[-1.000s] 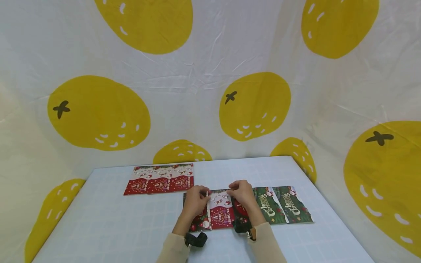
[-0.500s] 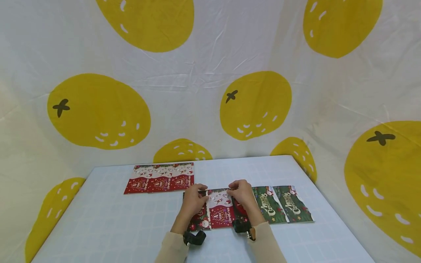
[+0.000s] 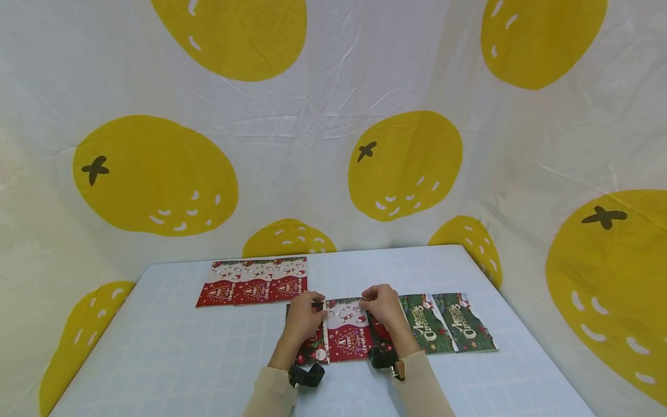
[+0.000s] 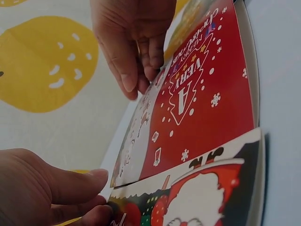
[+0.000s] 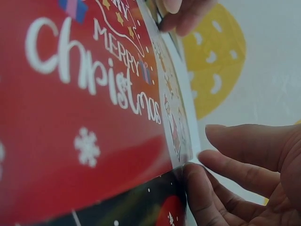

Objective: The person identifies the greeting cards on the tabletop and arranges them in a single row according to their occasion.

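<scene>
Red-and-white in print, a middle card [image 3: 346,339] lies on the table [image 3: 156,347] between the relaxed, unclenched hands. Toward ten o'clock from it, the left hand [image 3: 304,317] has its thumb extended, fingers loosely bent at the far edge of a dark card [image 3: 314,349] at nine. At two o'clock the right hand [image 3: 384,305] (thumb well apart from the card) touches the far edge with a fingertip, near the seam with a second dark card [image 5: 141,205]. Two green cards [image 3: 427,327] lie at three.
</scene>
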`<state>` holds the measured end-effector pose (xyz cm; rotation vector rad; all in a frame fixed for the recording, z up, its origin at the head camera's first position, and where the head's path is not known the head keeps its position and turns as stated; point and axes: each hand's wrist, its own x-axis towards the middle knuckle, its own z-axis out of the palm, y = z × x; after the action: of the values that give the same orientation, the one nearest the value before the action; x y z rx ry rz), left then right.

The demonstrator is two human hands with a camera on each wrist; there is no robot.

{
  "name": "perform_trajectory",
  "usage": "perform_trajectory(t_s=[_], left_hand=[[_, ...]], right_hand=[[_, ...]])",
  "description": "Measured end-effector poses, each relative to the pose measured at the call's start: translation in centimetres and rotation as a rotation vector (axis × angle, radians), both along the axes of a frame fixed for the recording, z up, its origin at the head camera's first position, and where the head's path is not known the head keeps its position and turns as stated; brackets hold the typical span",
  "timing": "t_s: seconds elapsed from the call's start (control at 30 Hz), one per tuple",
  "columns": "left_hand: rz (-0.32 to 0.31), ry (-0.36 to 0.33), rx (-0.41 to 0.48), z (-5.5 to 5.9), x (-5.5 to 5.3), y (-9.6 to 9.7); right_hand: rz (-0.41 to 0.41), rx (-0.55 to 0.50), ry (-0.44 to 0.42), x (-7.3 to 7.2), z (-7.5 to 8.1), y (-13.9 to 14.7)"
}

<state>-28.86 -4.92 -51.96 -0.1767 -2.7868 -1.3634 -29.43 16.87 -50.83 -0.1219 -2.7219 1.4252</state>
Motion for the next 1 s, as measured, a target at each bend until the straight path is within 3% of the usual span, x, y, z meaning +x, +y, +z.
perform_trajectory(t_s=[0.37,0.77,1.0], left_hand=[[-0.049,0.005,-0.028,0.26,-0.12,0.53],[-0.041,-0.015,-0.033,0.19,-0.07,0.84],[-0.070,-0.022,0.011,0.10,0.11,0.83]], right_hand=[[-0.008,0.032,0.005,0.08,0.39,-0.25],[-0.011,0.054,0.010,0.05,0.34,-0.38],[-0.011,0.042,0.007,0.23,0.35,-0.46]])
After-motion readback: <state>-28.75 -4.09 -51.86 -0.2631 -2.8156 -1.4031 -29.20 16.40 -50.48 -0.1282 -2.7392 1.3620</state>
